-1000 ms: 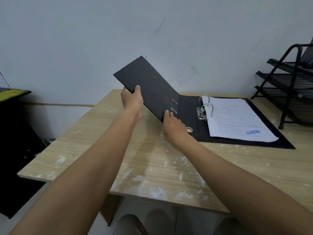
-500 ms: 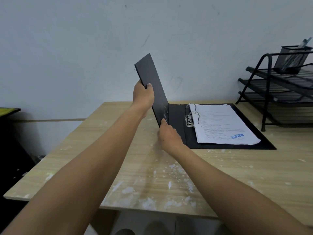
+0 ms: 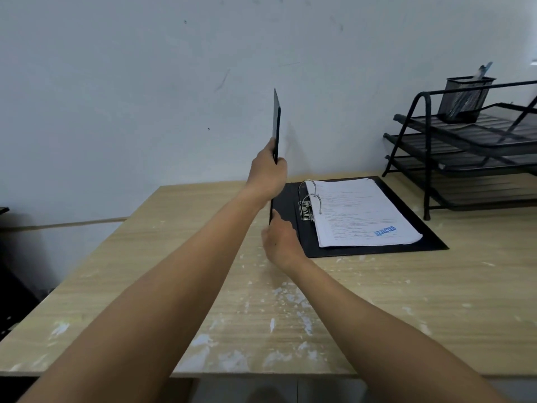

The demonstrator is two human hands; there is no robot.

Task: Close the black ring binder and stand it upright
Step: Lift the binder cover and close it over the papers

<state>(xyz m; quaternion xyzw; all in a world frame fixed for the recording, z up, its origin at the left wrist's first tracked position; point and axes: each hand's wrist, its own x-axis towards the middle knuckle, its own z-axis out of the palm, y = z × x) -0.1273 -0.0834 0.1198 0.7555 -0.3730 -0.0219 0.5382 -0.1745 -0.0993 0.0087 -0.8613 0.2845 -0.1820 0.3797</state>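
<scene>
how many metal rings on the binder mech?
2. Far ring arches over the paper stack's back corner; near ring sits just in front, above the clamp. Both look closed. None seem hidden.

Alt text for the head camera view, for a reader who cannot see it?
Two bare hands raise the front cover of an open black ring binder to vertical on a wooden table: left hand high, right hand low. Papers lie on its rings.
</scene>
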